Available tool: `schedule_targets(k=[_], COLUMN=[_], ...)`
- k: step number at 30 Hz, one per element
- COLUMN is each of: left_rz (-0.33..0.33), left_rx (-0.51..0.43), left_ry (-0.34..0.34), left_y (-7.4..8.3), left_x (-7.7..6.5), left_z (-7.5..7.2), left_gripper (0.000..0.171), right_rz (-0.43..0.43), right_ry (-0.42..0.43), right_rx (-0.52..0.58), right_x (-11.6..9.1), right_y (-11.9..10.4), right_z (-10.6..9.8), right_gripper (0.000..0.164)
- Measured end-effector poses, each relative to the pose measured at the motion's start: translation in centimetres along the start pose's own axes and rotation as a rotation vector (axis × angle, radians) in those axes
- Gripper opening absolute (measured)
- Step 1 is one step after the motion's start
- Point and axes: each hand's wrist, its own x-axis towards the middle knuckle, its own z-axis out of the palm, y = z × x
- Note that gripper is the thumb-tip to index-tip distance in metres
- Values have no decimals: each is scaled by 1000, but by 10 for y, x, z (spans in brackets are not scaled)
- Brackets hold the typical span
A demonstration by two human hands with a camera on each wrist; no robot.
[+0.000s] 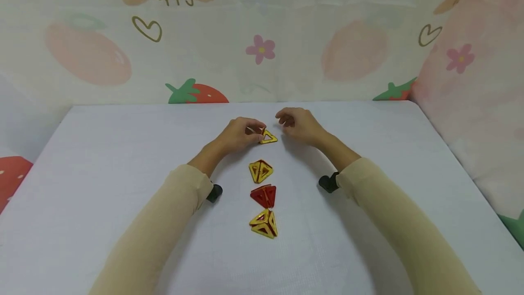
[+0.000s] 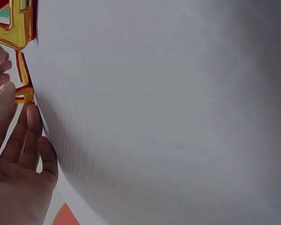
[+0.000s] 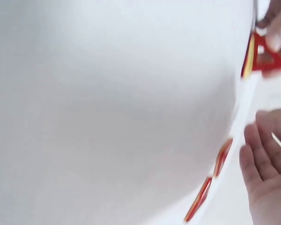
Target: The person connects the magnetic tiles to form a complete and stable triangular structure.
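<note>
At the far end of the row, my left hand [image 1: 242,133] pinches a small yellow and red triangle-frame piece [image 1: 269,137] between thumb and fingers. The right wrist view shows the red side of this triangle piece [image 3: 264,62] under the left thumb. To its right my right hand [image 1: 302,125] hovers apart from it, fingers loosely bent with nothing in them. Nearer along the same line lie a yellow triangle piece [image 1: 260,171], a red triangle piece [image 1: 264,195] and another yellow triangle piece [image 1: 264,224], each made of small hollow triangles joined together.
Everything lies on a white-covered table [image 1: 123,158]. Behind it hangs a cloth [image 1: 303,22] printed with fruit, flowers and hearts. Dark devices sit at both wrists, by the left sleeve [image 1: 163,213] and the right sleeve [image 1: 393,208].
</note>
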Motion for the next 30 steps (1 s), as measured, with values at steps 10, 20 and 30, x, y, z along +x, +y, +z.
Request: schedule_targets(k=[10,20,30], left_rz=[-24,-36,-23], left_rx=[1,3,5], left_ry=[4,-6,1], left_y=[3,2,0], left_x=[-3,-2,0], left_z=[1,0,1], left_gripper=[35,35,34], right_rz=[94,167,206], right_ry=[114,63,51], right_rx=[-72,-73,-105], right_x=[0,5,6], right_y=[28,31,31], right_z=[-18,-16,-14], right_gripper=[49,51,46])
